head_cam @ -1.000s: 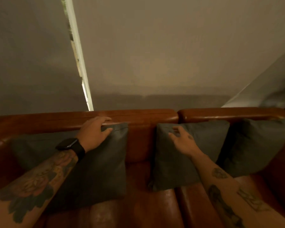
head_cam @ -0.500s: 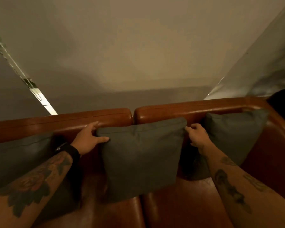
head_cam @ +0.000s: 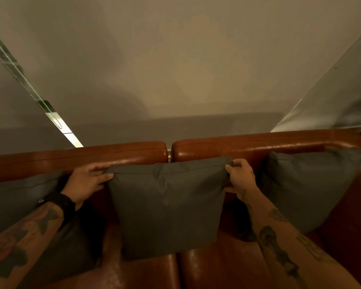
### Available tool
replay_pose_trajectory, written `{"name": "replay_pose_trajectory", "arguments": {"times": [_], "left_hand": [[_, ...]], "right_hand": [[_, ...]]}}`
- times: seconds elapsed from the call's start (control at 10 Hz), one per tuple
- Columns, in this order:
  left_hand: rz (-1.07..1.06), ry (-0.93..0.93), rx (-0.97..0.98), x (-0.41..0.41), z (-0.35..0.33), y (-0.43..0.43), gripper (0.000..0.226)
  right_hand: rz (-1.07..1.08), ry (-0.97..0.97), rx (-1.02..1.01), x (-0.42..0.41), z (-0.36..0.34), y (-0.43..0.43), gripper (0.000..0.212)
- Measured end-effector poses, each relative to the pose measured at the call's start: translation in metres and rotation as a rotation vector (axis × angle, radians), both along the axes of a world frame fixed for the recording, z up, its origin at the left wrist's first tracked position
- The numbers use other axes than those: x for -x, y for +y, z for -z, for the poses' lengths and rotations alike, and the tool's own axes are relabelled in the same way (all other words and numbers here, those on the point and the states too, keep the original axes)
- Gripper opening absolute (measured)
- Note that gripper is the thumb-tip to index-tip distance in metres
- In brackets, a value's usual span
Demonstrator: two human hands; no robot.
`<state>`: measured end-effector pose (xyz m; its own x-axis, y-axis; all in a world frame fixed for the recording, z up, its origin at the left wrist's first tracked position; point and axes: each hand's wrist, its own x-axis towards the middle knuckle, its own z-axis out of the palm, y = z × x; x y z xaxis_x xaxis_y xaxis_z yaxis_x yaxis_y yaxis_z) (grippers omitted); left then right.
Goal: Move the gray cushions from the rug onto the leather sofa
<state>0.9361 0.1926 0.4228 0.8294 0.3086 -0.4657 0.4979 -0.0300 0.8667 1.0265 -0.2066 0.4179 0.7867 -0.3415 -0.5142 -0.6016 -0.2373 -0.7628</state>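
gray middle cushion point(head_cam: 167, 207) stands upright on the brown leather sofa point(head_cam: 248, 147), leaning against the backrest where its two sections meet. left hand point(head_cam: 86, 180), with a dark watch band point(head_cam: 65, 203) at the wrist, pinches the cushion's top left corner, and right hand point(head_cam: 241, 177) has its fingers curled closed on the top right corner. left cushion point(head_cam: 15, 201) and right cushion point(head_cam: 308, 188), both gray, lean on the backrest to either side, each apart from the middle one.
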Motion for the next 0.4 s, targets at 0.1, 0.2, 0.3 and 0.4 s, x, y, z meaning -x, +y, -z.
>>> {"name": "replay_pose_trajectory", "arguments": {"times": [0.1, 0.2, 0.3, 0.4], "left_hand": [[0.027, 0.015, -0.036, 0.004, 0.0, 0.001, 0.036], [0.12, 0.047, -0.161, 0.003, -0.006, 0.0, 0.037], [0.27, -0.019, -0.49, -0.004, -0.023, 0.006, 0.042], [0.283, -0.097, -0.624, -0.013, -0.049, 0.016, 0.055]], "right_hand": [[-0.006, -0.016, 0.058, 0.008, 0.008, 0.004, 0.02], [-0.067, 0.01, 0.167, 0.008, 0.005, 0.005, 0.026], [-0.284, 0.018, 0.366, 0.001, -0.007, 0.003, 0.043], [-0.445, -0.067, 0.444, -0.005, -0.033, 0.007, 0.055]]}}
